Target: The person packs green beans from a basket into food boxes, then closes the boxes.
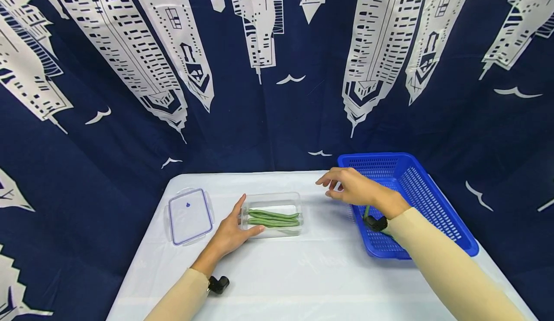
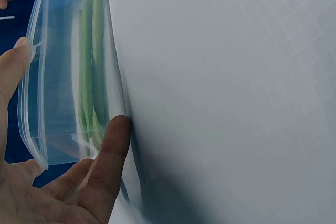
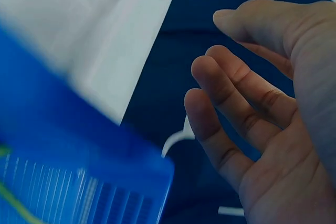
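My left hand (image 1: 232,234) holds the left end of a clear plastic food container (image 1: 277,197). Its thumb lies over the near rim, and its fingers rest against the end wall. Inside, several green beans (image 1: 272,218) lie lengthwise, side by side. In the right wrist view my right hand (image 3: 262,119) has loosely bent fingers with nothing between them. From the head it appears in the air between the container and a blue plastic basket (image 1: 426,198), its wrist over the basket's left rim. More green beans (image 1: 367,211) show in the basket, mostly hidden by the forearm.
A clear lid (image 1: 190,217) with a blue seal lies flat on the white table (image 1: 277,277), left of the container. Behind the table hangs a dark blue cloth (image 1: 268,119) printed with white buildings and birds. The basket stands at the table's right edge.
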A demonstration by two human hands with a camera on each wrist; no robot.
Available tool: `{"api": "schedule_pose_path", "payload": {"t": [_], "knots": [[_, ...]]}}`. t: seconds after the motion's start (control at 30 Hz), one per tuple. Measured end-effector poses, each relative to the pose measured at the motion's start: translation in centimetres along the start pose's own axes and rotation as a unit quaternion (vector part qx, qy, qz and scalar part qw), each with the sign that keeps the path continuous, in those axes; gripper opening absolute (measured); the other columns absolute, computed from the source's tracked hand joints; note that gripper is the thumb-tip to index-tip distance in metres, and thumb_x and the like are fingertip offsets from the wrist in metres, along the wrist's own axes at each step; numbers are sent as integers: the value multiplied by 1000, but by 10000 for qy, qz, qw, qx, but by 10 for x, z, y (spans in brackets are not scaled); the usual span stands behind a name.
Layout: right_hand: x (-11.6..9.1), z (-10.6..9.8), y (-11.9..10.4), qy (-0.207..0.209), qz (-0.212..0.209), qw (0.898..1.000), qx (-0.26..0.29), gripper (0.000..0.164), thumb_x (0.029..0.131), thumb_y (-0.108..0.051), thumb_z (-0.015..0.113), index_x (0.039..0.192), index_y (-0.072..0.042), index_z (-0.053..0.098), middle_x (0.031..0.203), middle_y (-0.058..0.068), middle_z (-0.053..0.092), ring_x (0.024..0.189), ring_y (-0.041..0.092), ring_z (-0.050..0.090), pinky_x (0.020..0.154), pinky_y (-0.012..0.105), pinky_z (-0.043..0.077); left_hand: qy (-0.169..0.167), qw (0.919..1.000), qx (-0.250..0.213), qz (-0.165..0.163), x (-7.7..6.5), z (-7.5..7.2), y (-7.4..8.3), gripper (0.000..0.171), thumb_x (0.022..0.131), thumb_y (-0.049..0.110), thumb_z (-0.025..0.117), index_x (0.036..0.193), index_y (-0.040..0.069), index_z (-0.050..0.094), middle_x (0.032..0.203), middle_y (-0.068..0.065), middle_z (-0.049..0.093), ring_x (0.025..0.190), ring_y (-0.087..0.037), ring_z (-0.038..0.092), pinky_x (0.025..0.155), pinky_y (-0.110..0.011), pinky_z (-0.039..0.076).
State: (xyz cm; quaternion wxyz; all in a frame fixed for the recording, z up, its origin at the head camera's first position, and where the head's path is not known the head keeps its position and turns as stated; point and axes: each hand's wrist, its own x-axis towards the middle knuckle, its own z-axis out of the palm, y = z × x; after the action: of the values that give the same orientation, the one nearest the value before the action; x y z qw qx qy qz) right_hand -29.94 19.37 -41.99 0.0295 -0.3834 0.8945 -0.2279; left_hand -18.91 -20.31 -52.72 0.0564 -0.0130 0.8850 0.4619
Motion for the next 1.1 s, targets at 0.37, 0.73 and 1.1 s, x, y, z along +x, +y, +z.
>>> {"api": "schedule_pose_path", "payload": {"t": [0.37,0.73,1.1], "knots": [[-48,-22,33,252,698,9972,3,40,102,-14,93,141,-14,83,118,8,80,105,18,76,89,40,72,3,10000,-66,51,3,2,-1,123,95,53,98,188,33,21,185,-30,42,162,-58,54,129,-75,49],[-74,-20,77,186,1021,9946,70,43,98,-8,93,140,-6,82,122,16,80,100,16,78,85,31,69,72,9999,2,-92,1,0,-2,124,94,54,98,188,38,19,186,-27,42,162,-57,54,128,-76,48],[-80,-2,110,-436,1140,9924,132,40,95,-9,96,133,-9,85,130,18,78,115,37,79,103,66,66,43,10000,-17,-57,1,-1,-2,123,95,55,97,188,37,19,185,-29,42,164,-57,53,129,-75,48]]}}
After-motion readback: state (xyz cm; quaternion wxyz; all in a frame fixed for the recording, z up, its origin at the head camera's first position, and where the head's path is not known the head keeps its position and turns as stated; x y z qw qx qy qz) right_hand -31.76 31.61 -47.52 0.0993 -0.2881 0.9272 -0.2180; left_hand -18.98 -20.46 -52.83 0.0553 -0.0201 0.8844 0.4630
